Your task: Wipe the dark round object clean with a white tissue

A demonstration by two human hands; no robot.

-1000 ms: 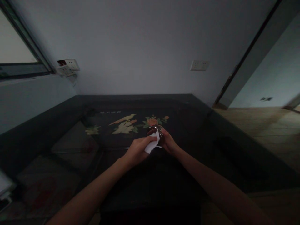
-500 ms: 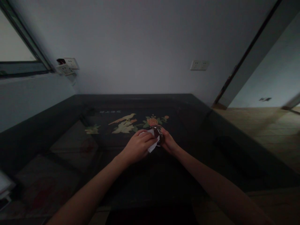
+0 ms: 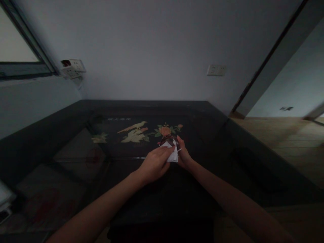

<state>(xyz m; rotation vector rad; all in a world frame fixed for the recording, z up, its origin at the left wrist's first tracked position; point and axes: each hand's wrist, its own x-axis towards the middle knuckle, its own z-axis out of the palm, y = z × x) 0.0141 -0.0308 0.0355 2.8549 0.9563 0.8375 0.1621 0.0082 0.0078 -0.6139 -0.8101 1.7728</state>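
Observation:
A small dark, glossy object with a rounded, beaded-looking edge (image 3: 165, 138) is gripped by my right hand (image 3: 184, 153) from its right side. Its kind is hard to make out in the dim light. My left hand (image 3: 156, 163) has its fingers closed on a white tissue (image 3: 173, 156) and presses it against the near face of that object. The tissue covers much of this face, and some right fingers are hidden behind the object. Both hands are over the dark, glossy table (image 3: 162, 199).
A bird-and-flower picture (image 3: 136, 132) decorates the tabletop beyond my hands. On the table's right lies a dark, long shape (image 3: 258, 168). A white item (image 3: 6, 199) shows at the left edge. Wall sockets (image 3: 216, 70) are on the wall behind.
My left hand has slid the tissue right and slightly down across the object. The object has turned in my right hand, so more of its dark upper edge shows.

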